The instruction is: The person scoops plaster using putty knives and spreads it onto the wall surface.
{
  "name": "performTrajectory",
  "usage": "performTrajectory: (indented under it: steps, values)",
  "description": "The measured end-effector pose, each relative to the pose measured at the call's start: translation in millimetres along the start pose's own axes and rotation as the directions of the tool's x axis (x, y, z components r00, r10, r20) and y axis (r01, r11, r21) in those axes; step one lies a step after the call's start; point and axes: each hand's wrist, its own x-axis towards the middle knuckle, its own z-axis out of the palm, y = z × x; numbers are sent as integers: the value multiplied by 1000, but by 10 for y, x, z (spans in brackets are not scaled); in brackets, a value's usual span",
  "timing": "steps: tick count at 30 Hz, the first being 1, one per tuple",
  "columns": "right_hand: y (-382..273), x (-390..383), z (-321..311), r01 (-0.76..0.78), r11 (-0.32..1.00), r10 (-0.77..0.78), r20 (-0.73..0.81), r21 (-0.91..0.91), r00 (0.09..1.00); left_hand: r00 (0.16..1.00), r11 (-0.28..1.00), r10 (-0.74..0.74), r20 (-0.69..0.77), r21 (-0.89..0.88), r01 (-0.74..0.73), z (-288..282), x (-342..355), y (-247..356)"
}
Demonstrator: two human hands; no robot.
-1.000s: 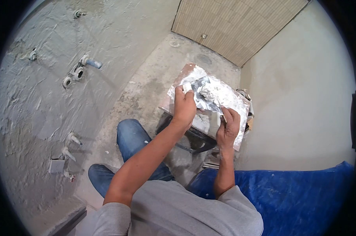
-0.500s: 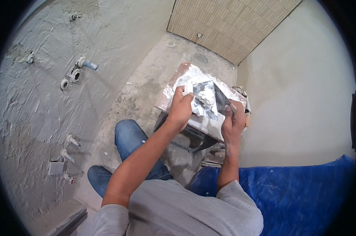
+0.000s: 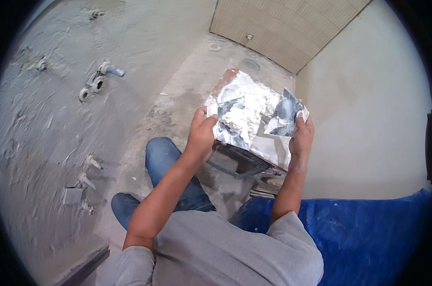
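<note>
My left hand (image 3: 201,136) grips the near-left edge of a flat metal putty knife (image 3: 229,137), thumb on top. A thick heap of wet white plaster (image 3: 240,120) lies on that blade. In my right hand (image 3: 302,136) is a second metal putty knife (image 3: 286,112), its blade tilted and smeared with white. The two blades are apart. Both are held over a brownish board (image 3: 226,78) that carries more white plaster. Where the heap on the blade ends and the plaster on the board begins is hard to make out.
Below the board stands a black crate-like support (image 3: 240,164). Pipe stubs (image 3: 115,71) stick out of the rough grey wall (image 3: 39,128) on the left. Blue sheeting (image 3: 364,233) covers the lower right. Beige ribbed tiles (image 3: 282,28) cover the far wall.
The two putty knives were close together and have moved apart. My right hand has shifted right with its blade, my left slightly left. More plaster now shows around the left blade.
</note>
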Motion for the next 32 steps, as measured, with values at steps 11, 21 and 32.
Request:
performTrajectory:
  steps: [11, 21, 32]
  values:
    - [640, -1460, 1923, 659, 734, -666, 362, 165, 652, 716, 816, 522, -464, 25, -578, -614, -982, 479]
    - [876, -2635, 3309, 495, 637, -686, 727, 591, 15, 116, 496, 662, -740, 317, -808, -1597, -2748, 1218]
    - [847, -3928, 4516, -763, 495, 33, 887, -415, -461, 307, 523, 663, -683, 129, -843, -2225, -4121, 1121]
